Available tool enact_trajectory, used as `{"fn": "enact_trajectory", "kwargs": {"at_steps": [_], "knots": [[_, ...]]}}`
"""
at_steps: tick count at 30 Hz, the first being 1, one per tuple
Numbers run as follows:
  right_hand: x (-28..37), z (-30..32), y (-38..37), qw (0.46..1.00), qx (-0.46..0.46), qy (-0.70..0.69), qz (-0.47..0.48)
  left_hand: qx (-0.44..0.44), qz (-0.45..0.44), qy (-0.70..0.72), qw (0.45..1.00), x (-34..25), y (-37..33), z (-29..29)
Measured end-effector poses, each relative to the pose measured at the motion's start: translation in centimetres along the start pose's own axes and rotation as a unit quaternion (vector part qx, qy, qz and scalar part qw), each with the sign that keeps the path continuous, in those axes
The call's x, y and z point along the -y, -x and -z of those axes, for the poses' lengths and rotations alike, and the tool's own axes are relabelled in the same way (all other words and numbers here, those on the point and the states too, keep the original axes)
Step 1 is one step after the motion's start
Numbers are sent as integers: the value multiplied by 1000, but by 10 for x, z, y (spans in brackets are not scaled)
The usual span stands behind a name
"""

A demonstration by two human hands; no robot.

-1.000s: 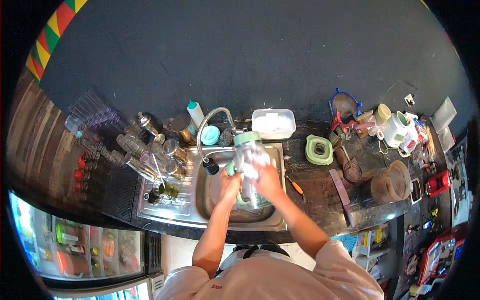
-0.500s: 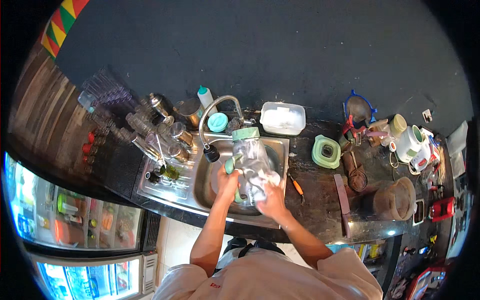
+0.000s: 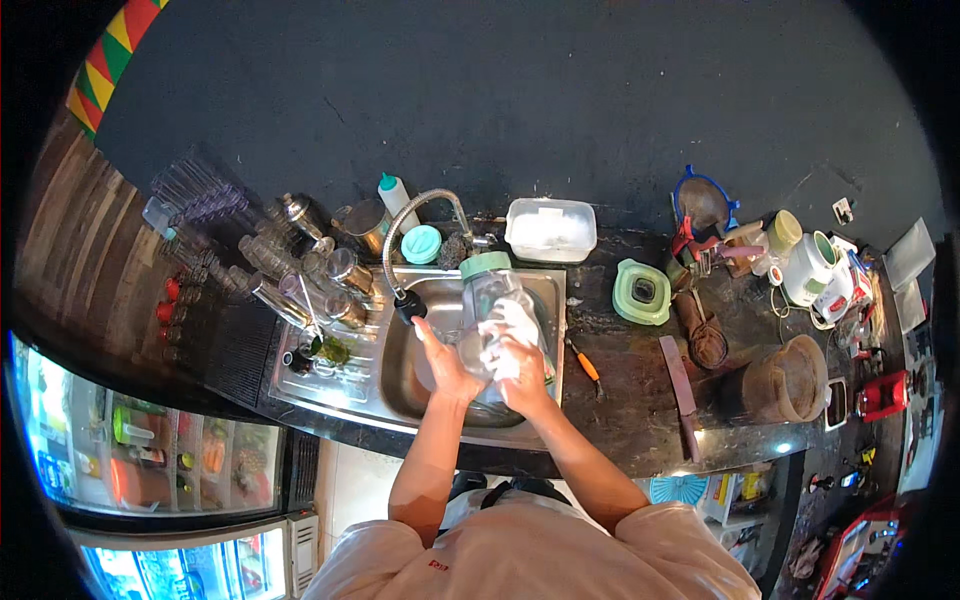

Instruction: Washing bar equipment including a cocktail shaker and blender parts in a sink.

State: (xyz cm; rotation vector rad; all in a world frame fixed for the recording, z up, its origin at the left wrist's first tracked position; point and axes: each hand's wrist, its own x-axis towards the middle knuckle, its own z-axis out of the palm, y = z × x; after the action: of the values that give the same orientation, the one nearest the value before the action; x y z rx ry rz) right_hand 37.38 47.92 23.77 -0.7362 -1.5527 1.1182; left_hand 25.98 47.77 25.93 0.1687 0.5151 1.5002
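Note:
Over the sink (image 3: 403, 385) I hold a clear blender jug (image 3: 480, 290) with a green collar, its collar end pointing away from me. My left hand (image 3: 450, 372) supports the jug's lower left side, the thumb sticking out and the other fingers partly hidden by the jug. Against the jug's right side, my right hand (image 3: 522, 378) presses a bunched white wad (image 3: 515, 325), which looks like a cloth or foamy sponge. A flexible tap (image 3: 388, 245) with a black nozzle arches over the sink, its nozzle close to my left thumb.
Glasses and metal shakers (image 3: 345, 270) crowd the drainboard at left. Behind the sink are a teal lid (image 3: 421, 244) and a white tub (image 3: 550, 232). To the right lie a green container (image 3: 641, 293), an orange-handled peeler (image 3: 583, 362), a purple knife (image 3: 680, 395) and a large brown tub (image 3: 785, 380).
The jug has been turned, and its green handle no longer shows. My left hand has shifted from the handle to the jug's body. My right hand has moved up and left with the white wad.

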Motion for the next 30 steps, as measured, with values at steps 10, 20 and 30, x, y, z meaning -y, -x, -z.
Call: {"fn": "enact_trajectory", "kwargs": {"at_steps": [10,20,30], "knots": [[-15,-16,-6,958,-211,183,-67,78,166,-24,983,5,-15,16],[-10,-12,-43,972,-195,-91,-99,23,187,-192,963,-9,-25,3],[3,25,-39,914,-161,-356,-112,-35,-168,-566,806,-70,-5,32]]}}
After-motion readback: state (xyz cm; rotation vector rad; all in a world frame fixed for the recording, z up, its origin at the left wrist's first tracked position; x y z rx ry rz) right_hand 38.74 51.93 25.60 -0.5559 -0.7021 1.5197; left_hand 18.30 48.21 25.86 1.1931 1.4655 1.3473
